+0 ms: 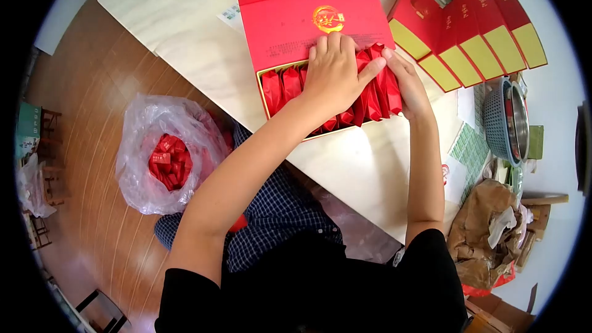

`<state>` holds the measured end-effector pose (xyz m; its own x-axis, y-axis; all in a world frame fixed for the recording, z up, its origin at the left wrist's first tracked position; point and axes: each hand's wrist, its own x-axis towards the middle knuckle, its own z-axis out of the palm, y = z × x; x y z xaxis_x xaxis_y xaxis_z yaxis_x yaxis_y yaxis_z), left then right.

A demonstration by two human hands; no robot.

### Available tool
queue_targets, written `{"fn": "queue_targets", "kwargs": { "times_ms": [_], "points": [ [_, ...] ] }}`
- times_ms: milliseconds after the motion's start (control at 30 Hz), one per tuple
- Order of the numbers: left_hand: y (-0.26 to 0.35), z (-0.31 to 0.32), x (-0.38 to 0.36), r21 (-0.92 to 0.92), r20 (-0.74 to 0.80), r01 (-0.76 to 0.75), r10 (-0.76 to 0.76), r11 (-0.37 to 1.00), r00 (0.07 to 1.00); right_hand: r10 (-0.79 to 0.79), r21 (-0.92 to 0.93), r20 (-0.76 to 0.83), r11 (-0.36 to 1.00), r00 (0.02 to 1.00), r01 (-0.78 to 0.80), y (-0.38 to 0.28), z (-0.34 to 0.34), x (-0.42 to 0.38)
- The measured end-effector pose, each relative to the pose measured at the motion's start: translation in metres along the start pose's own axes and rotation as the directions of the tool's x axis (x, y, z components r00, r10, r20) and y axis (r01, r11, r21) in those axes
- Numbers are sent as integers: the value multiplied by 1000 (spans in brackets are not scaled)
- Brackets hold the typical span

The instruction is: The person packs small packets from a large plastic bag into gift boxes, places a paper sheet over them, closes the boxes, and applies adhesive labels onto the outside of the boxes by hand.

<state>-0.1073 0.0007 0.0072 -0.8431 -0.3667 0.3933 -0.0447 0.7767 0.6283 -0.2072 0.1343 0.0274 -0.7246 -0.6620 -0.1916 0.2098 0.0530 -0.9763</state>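
Fingers of the left hand (pixel 330 80) bent and part-open, close together over the middle of the row of red packets (pixel 290 84); thumb spread to the right, touching packets there; no closed grip seen. Right hand (pixel 408 84) at the right end of the row, thumb tip on the top of the end packets; its other fingers largely hidden, so how far it is closed, and whether it grips, cannot be told.

Packets stand side by side in the open box (pixel 263 95), yellow-edged, at the far part of the pale table (pixel 364 160); those at the right end rise above the rim and lean; lid (pixel 277 18) raised on the far side, gold emblem (pixel 328 19) on its inner face.

Far right: several red-and-yellow boxes (pixel 478 31) in a row; nearer, at the right, blue colander (pixel 495 117) with a metal bowl (pixel 520 123) beside it; near right, crumpled brown paper (pixel 472 228); left of the table, translucent plastic bag (pixel 139 166), open, with small red packs (pixel 169 160) inside.
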Motion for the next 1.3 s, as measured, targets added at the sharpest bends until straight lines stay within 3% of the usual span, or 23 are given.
{"fn": "queue_targets", "kwargs": {
  "times_ms": [133,267,333,367,433,467,533,567,600,667,700,733,767,833,900,967,1000,1067,1100,1133,1300],
  "points": [
    [-4,-3,3,20,23,25,-25,999,999,-16,-40,60,999,998,18,4,1,0],
    [-8,5,3,71,-71,-33,38,997,997,-8,-86,60,996,998,13,8,-1,3],
    [-8,6,3,90,-81,-42,50,995,995,-113,-268,49,956,992,122,14,-3,6],
    [-7,6,3,111,-88,-60,70,992,994,-108,-273,51,955,993,118,13,-2,4],
    [-9,8,2,184,-93,-91,110,979,990,-209,-690,44,701,977,181,7,10,-3],
    [-10,8,3,260,-94,-124,153,958,984,-208,-693,47,698,977,182,12,11,-3],
    [-9,7,4,312,-68,-137,166,940,984,-375,-769,86,565,923,300,19,18,-3],
    [-8,5,5,365,-38,-154,180,918,983,-344,-832,118,478,932,282,15,21,-7],
    [-7,3,5,364,-44,-154,182,919,982,-347,-834,120,473,930,285,16,22,-8],
    [-5,-3,5,337,46,-148,140,930,989,-415,-891,198,303,888,340,17,22,-7],
    [-5,-9,1,336,36,-150,147,930,989,-278,-933,105,304,955,191,6,28,-13],
    [-5,-16,-7,226,33,-175,172,958,985,-288,-935,104,297,952,193,6,25,-12],
    [-6,-24,-16,111,31,-199,197,974,980,-322,-893,74,400,944,207,9,18,-10],
    [-7,-51,-37,152,23,-177,176,972,984,-337,-832,-12,526,941,178,7,17,-15],
    [-15,-70,-62,195,21,-152,151,969,988,-266,-844,-15,521,964,131,4,14,-19],
    [-23,-82,-89,-53,-158,68,-75,996,985,-190,-853,-15,514,982,86,6,14,-21],
    [-25,-78,-101,-48,-162,71,-78,996,984,-174,-883,-18,465,985,65,8,17,-20],
    [-28,-61,-126,-291,-60,159,-184,943,981,-155,-912,-6,407,988,58,12,26,-17],
    [-22,-55,-131,-327,-28,183,-203,927,979,-135,-939,-29,343,990,20,14,33,-15],
    [-18,-54,-134,-381,-7,204,-223,902,975,-118,-961,-55,274,991,-21,14,41,-15],
    [-15,-50,-130,-446,-66,149,-198,883,978,5,-948,23,318,1000,20,8,65,-14]
  ]
}}
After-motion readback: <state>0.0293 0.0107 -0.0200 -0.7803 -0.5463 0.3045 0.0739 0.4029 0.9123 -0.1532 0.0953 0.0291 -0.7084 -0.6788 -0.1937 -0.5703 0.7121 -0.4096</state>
